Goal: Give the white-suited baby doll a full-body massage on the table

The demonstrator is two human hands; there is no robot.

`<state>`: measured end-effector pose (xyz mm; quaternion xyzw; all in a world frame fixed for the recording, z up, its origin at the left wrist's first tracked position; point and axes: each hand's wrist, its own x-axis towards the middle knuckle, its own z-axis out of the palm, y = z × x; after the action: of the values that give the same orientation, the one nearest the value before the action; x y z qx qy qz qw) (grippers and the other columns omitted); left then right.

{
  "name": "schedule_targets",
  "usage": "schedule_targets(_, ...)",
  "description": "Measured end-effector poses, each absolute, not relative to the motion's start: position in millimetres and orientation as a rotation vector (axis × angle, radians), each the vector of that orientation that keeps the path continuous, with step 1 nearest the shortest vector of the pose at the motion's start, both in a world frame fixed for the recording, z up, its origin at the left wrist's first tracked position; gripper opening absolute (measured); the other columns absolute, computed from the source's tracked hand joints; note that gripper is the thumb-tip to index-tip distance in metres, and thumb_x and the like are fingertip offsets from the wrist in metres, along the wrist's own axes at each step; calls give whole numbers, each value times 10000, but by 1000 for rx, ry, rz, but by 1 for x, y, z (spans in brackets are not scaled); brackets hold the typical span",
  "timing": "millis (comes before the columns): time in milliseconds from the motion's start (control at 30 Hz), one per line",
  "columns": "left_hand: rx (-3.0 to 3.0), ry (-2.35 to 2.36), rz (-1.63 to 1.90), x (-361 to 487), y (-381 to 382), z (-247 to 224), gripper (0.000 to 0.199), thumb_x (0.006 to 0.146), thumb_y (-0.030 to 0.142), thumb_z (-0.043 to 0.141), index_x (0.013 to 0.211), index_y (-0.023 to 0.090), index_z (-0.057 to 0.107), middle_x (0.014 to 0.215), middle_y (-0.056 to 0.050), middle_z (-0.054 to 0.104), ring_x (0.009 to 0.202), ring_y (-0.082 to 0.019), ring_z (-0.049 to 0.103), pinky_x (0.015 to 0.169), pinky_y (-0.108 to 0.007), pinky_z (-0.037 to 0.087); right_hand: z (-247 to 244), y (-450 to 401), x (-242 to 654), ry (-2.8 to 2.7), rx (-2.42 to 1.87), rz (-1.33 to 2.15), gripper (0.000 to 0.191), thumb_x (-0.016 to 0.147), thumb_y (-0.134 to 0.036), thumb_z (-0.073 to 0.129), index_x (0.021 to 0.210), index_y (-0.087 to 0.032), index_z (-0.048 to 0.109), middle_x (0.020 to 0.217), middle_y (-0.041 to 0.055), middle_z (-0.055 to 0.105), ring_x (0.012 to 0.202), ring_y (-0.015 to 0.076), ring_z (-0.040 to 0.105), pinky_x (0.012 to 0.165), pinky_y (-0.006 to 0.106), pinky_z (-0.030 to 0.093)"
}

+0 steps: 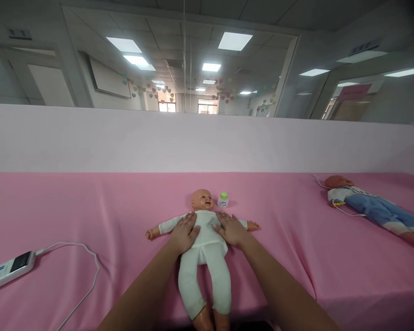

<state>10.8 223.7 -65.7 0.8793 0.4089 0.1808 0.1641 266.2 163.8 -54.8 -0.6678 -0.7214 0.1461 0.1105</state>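
Observation:
A baby doll (206,230) in a white top and white trousers lies on its back in front of me, its arms stretched out sideways. On the left side of its chest, near the shoulder, rests my left hand (185,233), flat with the fingers extended. My right hand (232,228) lies flat on the opposite side of the chest, fingers spread toward the shoulder. Neither hand grasps anything. Close to the doll's head stands a small clear bottle (223,200) with a green cap.
A pink cloth (124,202) covers the table. At the left lies a white handheld device (12,270) with a dark screen and a white cable (95,271). Another doll (379,207) in blue and white clothes lies far right with thin tubing. Behind runs a white low wall (158,140) below glass.

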Motion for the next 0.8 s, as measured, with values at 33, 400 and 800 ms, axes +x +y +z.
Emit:
schedule_targets(33, 2505, 1177, 519, 11, 224, -66, 730, 1048, 551, 300, 1609, 87, 352, 1686, -134, 306, 1579, -253, 257, 1299, -435, 172, -58, 162, 271, -2110, -1989, 397, 879, 1006, -725, 235, 1657, -133, 216, 1705, 144, 264, 1589, 303, 215, 1284, 494, 36)
schedule_targets(400, 2365, 1653, 502, -40, 248, -43, 634, 1001, 531, 382, 1491, 167, 556, 1600, -108, 485, 1575, -357, 237, 1267, -575, 134, -69, 132, 329, -1756, -2083, 221, 602, 1018, -579, 394, 1500, -248, 539, 1569, 95, 526, 1523, 310, 356, 1257, 562, 118)
schedule_targets(800, 2203, 1914, 339, -116, 261, -47, 584, 768, 476, 659, 1302, 240, 668, 1445, -149, 614, 1365, -393, 509, 1083, -513, 404, -76, 119, 376, -1487, -1969, 453, 648, 735, -465, 787, 1347, -286, 669, 1404, 83, 656, 1272, 328, 605, 1045, 415, 443)
